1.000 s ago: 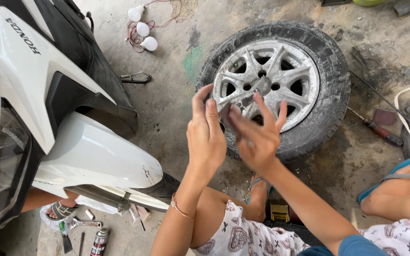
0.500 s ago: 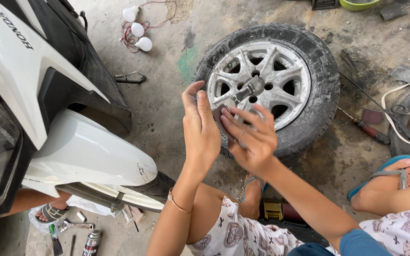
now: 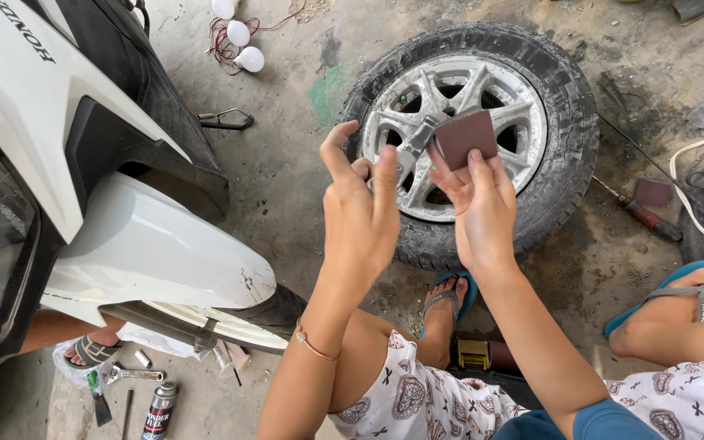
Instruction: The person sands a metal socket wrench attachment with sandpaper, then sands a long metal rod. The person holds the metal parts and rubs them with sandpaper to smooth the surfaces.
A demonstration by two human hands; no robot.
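Right hand point(image 3: 482, 208) pinches brown sandpaper point(image 3: 466, 137) over wheel point(image 3: 470, 134); left hand point(image 3: 360, 212) beside

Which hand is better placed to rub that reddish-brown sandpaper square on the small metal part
Probably the right hand: its fingertips already hold the reddish-brown sandpaper square flat, right beside the small grey metal part. The left hand seems to pinch that part, so it looks suited to steadying.

The stained concrete floor point(image 3: 287, 179) carries a car wheel point(image 3: 470, 134) lying flat, three white bulbs point(image 3: 238, 34) on red wire, a screwdriver point(image 3: 641, 213), a spray can point(image 3: 159, 409), a spanner point(image 3: 132, 375) and a white scooter point(image 3: 83, 204).
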